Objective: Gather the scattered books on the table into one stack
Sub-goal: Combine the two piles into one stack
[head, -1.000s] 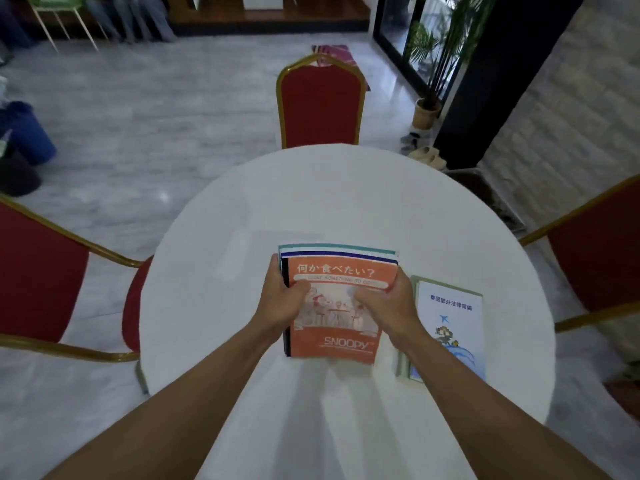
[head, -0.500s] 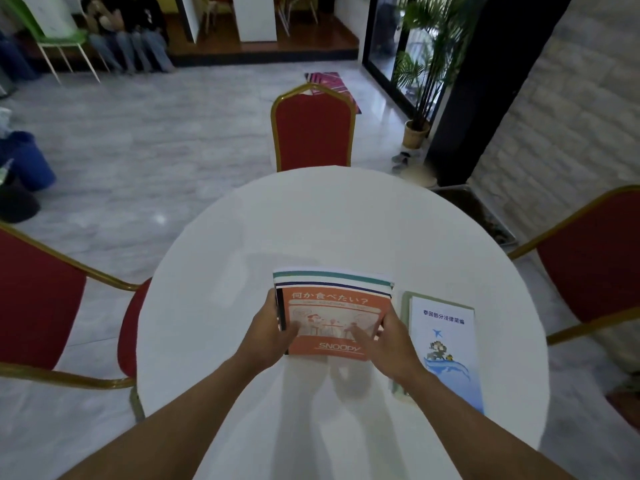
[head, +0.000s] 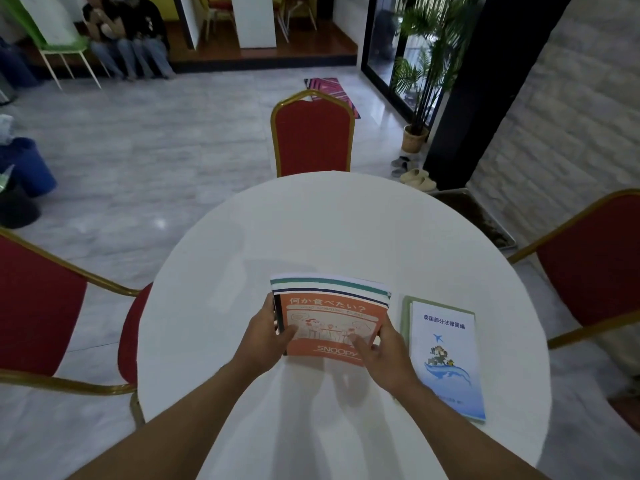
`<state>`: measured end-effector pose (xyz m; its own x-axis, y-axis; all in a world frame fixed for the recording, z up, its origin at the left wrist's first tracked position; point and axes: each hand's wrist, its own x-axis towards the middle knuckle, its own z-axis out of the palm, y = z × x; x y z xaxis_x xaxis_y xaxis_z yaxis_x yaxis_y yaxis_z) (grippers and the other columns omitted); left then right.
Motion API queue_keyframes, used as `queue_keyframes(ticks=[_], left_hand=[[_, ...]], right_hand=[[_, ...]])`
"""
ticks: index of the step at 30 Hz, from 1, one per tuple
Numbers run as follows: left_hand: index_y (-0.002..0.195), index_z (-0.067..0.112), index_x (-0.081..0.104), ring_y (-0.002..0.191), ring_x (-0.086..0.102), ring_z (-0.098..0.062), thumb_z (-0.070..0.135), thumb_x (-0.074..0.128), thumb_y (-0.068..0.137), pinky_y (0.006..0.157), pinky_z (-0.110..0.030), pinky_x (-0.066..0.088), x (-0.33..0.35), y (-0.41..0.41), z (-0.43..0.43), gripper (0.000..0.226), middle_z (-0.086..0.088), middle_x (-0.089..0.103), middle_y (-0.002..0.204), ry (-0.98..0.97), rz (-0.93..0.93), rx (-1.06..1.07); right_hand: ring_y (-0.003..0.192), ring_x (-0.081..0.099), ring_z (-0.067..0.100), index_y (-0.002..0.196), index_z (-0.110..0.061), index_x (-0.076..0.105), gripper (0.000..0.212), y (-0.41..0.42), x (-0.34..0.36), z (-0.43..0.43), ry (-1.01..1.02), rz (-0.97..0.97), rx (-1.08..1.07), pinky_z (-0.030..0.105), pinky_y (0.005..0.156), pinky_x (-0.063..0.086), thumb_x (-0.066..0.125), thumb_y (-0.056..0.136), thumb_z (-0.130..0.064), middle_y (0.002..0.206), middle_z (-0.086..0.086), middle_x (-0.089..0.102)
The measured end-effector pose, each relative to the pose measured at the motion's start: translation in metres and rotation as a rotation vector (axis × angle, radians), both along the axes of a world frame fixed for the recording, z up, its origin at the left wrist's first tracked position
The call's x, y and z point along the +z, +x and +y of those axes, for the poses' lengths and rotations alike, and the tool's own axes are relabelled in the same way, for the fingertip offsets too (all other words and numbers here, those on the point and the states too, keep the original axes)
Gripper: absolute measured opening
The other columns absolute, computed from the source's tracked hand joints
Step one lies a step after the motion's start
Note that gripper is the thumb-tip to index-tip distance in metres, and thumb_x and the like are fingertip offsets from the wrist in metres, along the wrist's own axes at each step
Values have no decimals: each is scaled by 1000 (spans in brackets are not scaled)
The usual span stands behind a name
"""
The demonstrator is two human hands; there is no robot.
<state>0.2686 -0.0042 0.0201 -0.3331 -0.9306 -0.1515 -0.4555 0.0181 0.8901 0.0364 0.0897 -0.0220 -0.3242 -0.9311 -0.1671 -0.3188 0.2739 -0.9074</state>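
A stack of books [head: 329,292] lies near the middle of the round white table [head: 346,223], with an orange Snoopy book [head: 329,313] on top and striped covers showing beneath its far edge. My left hand [head: 266,330] grips the stack's left side, thumb on the orange cover. My right hand [head: 384,351] holds its near right corner, fingers on the cover. To the right, apart from the stack, a white and blue booklet [head: 446,355] lies on a green book whose edge shows around it.
Three red chairs with gold frames ring the table: one at the far side [head: 311,133], one left [head: 38,306], one right [head: 588,265]. A potted plant [head: 419,98] and slippers stand on the floor beyond. People sit at the far back left.
The view has tilted up, so the table and books sit lower in the frame. Both hands have slid nearer along the stack's sides; the stack stays on the table.
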Motion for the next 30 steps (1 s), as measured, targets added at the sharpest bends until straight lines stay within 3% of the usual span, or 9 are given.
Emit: queue_keyframes(ticks=[4,8,12,19,24,30], left_hand=[[107,52,49,99,65,-3,10,70,87,82,-19,57,-2,3,-3,51,28,66,104,16,-15,0],[103,53,51,96,65,6,10,71,87,69,-9,53,-4,3,-4,50,40,65,99,20,-18,1],[105,56,48,97,63,8,14,70,89,73,-10,53,-5,2,-2,50,46,60,101,7,-34,-13],[103,63,45,97,61,14,12,68,89,71,-6,52,-3,-1,-8,58,48,58,101,-34,-45,-40],[105,69,42,100,58,17,16,67,91,71,-5,51,-5,1,-6,60,48,57,104,-48,-37,-52],[112,66,40,105,57,15,18,64,92,77,-4,51,-5,2,-5,58,43,58,109,-87,-17,-64]], right_hand=[[109,68,1,118,-55,50,47,1,1,-2,24,19,7,41,94,61,74,87,-30,113,-26,71],[108,67,-3,114,-65,48,51,0,1,0,31,37,16,39,93,61,72,88,-29,112,-32,69],[107,66,-7,113,-65,48,52,-1,-1,2,33,31,0,36,91,62,73,89,-27,112,-33,68],[110,69,2,122,-51,51,47,-4,1,0,41,8,-6,41,92,62,73,88,-26,115,-27,71],[108,69,2,117,-62,48,47,-2,5,0,43,41,7,41,92,61,71,87,-34,113,-31,69],[108,69,2,120,-63,45,43,-3,8,2,23,50,12,42,92,61,67,85,-50,115,-31,69]])
